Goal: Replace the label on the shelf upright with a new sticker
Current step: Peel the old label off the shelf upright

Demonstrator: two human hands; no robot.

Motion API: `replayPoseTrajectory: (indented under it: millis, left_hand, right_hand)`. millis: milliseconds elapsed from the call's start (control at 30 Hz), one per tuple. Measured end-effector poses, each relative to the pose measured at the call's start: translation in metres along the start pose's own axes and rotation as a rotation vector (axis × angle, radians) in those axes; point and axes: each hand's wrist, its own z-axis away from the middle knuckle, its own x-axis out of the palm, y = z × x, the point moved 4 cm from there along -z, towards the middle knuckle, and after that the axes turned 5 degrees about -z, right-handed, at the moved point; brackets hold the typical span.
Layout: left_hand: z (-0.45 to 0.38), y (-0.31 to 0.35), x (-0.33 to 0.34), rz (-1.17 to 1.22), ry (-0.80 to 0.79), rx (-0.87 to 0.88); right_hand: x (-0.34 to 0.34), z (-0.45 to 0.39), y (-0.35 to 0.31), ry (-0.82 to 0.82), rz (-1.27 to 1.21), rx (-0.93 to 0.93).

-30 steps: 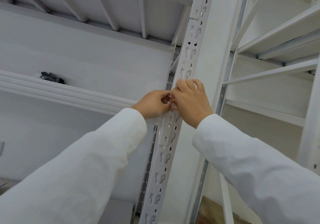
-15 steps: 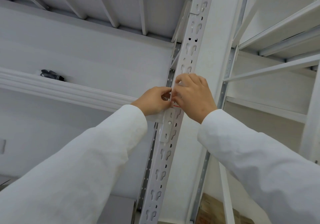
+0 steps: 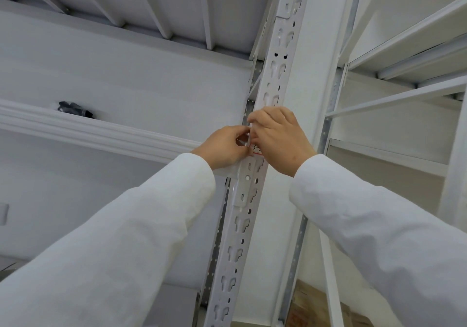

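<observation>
**Fingers working the label on the upright**

Both hands meet at the shelf upright [image 3: 271, 79]: left hand [image 3: 225, 147] and right hand [image 3: 278, 137] pinch at the red-edged label [image 3: 255, 151], mostly hidden between them. Peeling or pressing? Cannot tell. Next likely needs a firm edge grip.

Label [image 3: 257, 151] on upright [image 3: 274, 74], between both hands.

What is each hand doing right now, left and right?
Left hand: fingers curled, pinching at the label on the shelf upright.
Right hand: fingers pressed over the label; whether it grips anything cannot be told.
</observation>
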Motion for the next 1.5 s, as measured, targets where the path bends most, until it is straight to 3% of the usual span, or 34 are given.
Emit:
replayPoseTrajectory:
  millis: [133,267,400,567,767,967,1167,1500]
  left_hand:
    - [0.001,0.000,0.000,0.004,-0.011,-0.007]
    - [0.001,0.001,0.000,0.016,-0.019,-0.007]
    - [0.002,0.003,0.000,0.007,-0.015,-0.006]
    - [0.001,0.002,0.000,-0.008,-0.005,-0.011]
    - [0.001,0.002,0.000,-0.011,-0.002,-0.013]
    - [0.003,0.002,-0.001,0.007,-0.020,-0.016]
    - [0.003,0.004,0.000,0.024,-0.013,-0.003]
    - [0.003,0.003,0.000,0.000,-0.022,-0.027]
  right_hand:
    - [-0.011,0.004,0.008,-0.010,-0.203,0.122]
    - [-0.017,0.007,0.008,-0.132,-0.203,0.121]
    - [-0.016,0.003,0.005,-0.063,-0.161,0.145]
    - [-0.007,-0.003,-0.002,0.059,-0.023,0.036]
    - [0.000,-0.004,-0.001,0.066,0.082,-0.074]
    - [-0.010,0.009,0.012,0.039,-0.238,0.129]
    - [-0.013,0.011,0.006,-0.060,-0.275,0.180]
    - [-0.003,0.003,0.000,-0.040,-0.199,0.138]
